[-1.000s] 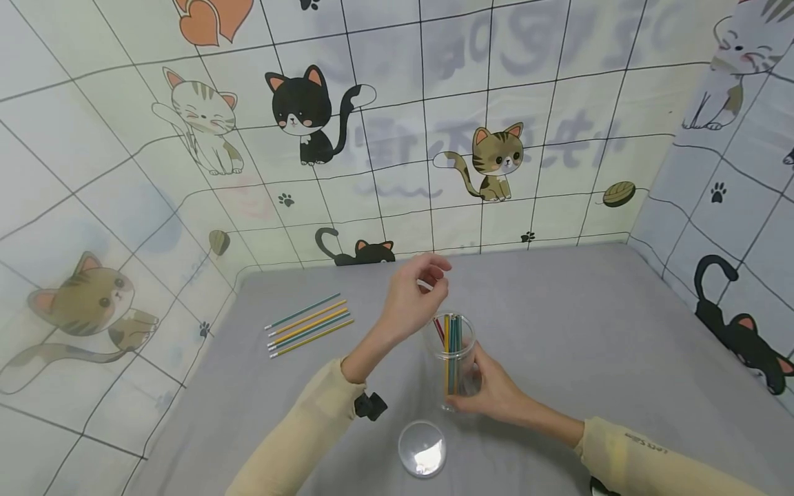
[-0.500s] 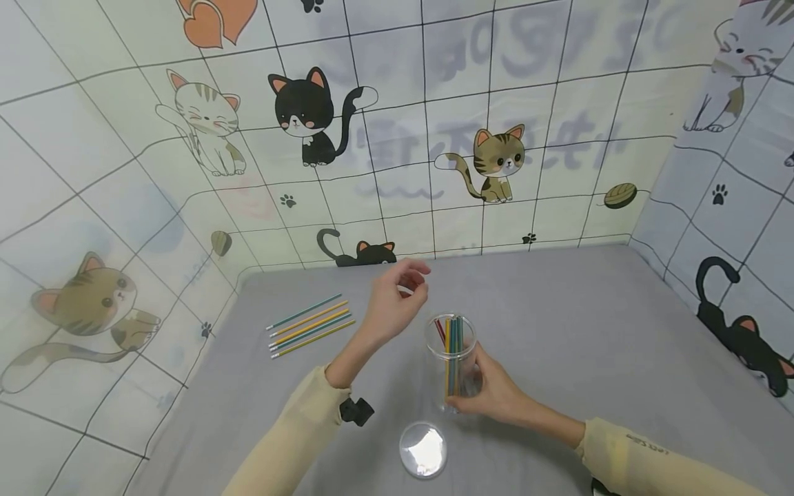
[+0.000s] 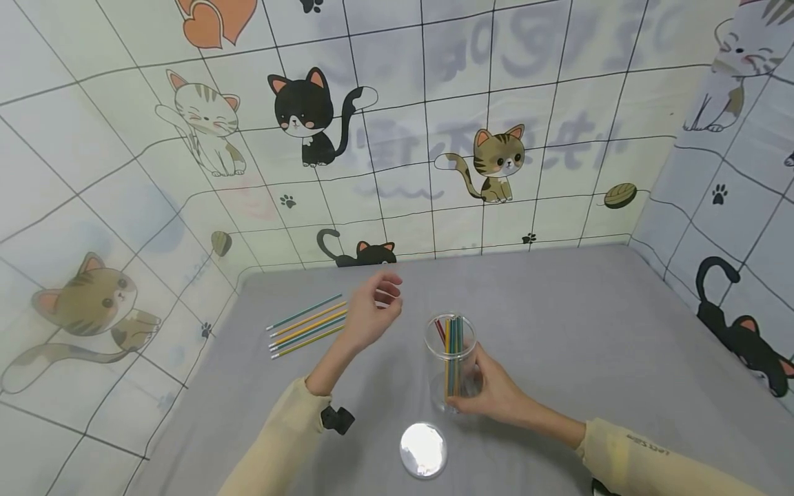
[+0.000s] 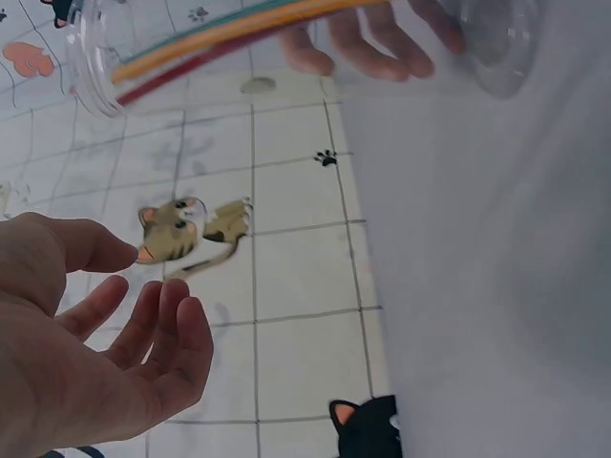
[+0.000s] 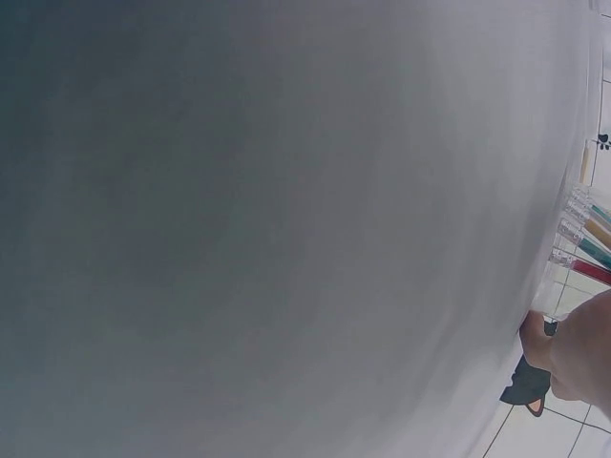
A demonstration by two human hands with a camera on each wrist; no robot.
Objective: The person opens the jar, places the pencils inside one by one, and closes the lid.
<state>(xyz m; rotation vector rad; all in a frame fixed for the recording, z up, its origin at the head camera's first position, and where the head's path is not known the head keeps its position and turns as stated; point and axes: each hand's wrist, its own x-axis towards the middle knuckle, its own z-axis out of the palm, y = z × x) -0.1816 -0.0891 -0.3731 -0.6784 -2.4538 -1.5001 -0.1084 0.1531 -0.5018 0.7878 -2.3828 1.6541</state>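
My right hand [image 3: 493, 393] grips a clear jar [image 3: 437, 379] low on its side; the jar stands upright on the table. Inside lean several pencils [image 3: 454, 337], yellow, teal and red. In the right wrist view, the pencils' eraser ends [image 5: 570, 229] show beside the right hand [image 5: 580, 348]. My left hand [image 3: 371, 313] is in the air left of the jar, fingers loosely bent, with nothing in it, as the left wrist view of the hand [image 4: 115, 353] confirms. Behind it lies a row of several teal and yellow pencils [image 3: 309, 319], their right ends partly covered by the hand.
A clear round lid [image 3: 423, 451] lies on the grey tablecloth [image 3: 571, 331] in front of the jar. A cat-print curtain [image 3: 397, 138] encloses the table at the back and both sides.
My left hand has moved from above the jar's mouth leftward and slightly down toward the row of pencils. The right hand and the jar have stayed in place.
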